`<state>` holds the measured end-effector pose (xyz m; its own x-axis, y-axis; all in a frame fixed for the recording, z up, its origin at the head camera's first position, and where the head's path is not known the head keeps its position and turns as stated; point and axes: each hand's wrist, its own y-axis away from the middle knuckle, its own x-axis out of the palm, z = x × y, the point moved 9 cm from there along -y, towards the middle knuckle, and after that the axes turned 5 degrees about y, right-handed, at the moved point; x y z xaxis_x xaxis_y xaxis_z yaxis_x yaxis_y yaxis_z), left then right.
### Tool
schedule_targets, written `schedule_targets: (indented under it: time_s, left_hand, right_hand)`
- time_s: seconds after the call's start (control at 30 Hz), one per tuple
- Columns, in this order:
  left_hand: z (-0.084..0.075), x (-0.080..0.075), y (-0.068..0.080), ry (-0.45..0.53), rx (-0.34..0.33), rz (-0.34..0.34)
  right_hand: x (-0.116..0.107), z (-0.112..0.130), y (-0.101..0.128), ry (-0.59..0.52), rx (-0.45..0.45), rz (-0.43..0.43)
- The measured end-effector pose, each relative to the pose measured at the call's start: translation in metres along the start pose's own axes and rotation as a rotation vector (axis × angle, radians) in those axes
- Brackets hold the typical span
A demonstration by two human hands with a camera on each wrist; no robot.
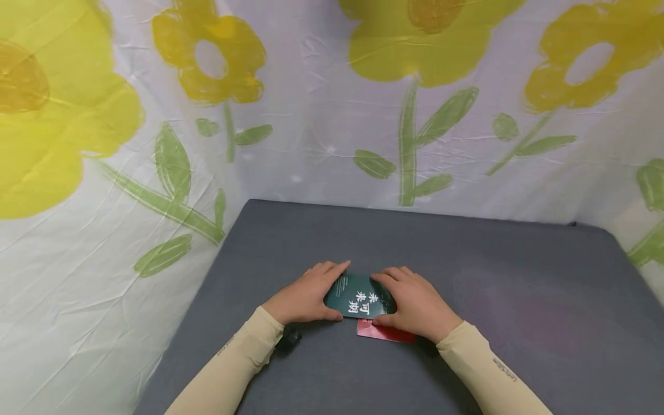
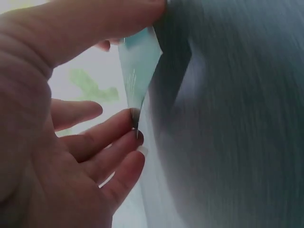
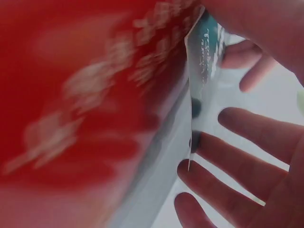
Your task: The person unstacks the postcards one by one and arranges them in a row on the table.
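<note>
A dark green card (image 1: 358,295) with white Chinese characters is held between both hands, face up. My left hand (image 1: 309,293) grips its left end, thumb at the near edge and fingertips at the far edge. At the right end, my right hand (image 1: 417,301) grips it the same way. A red printed card (image 1: 385,332) lies on the table beneath, partly covered by the green one and the right hand. In the left wrist view the green card (image 2: 140,66) is seen edge-on, apart from the table. Red print (image 3: 71,104) fills the left of the right wrist view, blurred.
The hands are over a dark grey table (image 1: 321,230) with rounded corners. A white curtain (image 1: 311,127) with yellow flowers hangs behind it and at the sides. Under the left wrist is a small black object (image 1: 288,340), its kind unclear.
</note>
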<state>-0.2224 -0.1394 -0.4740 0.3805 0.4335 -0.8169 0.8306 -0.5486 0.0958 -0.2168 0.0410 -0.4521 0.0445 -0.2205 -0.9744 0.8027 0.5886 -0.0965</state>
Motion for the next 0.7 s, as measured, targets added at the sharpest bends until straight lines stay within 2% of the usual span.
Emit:
schedule_targets:
  time_s: [0.2, 0.4, 0.57, 0.7]
  left_hand:
    - [0.038, -0.033, 0.014, 0.037, -0.069, -0.047]
    - [0.074, -0.062, 0.022, 0.083, -0.141, -0.071]
    - [0.102, -0.073, 0.023, 0.099, -0.181, -0.072]
    - [0.118, -0.079, 0.022, 0.109, -0.211, -0.060]
  right_hand:
    - [0.005, 0.026, -0.046, 0.060, -0.031, 0.024]
    - [0.018, 0.047, -0.091, 0.063, -0.046, 0.039]
    - [0.026, 0.059, -0.117, 0.071, -0.036, 0.060]
    - [0.031, 0.067, -0.133, 0.095, -0.030, 0.087]
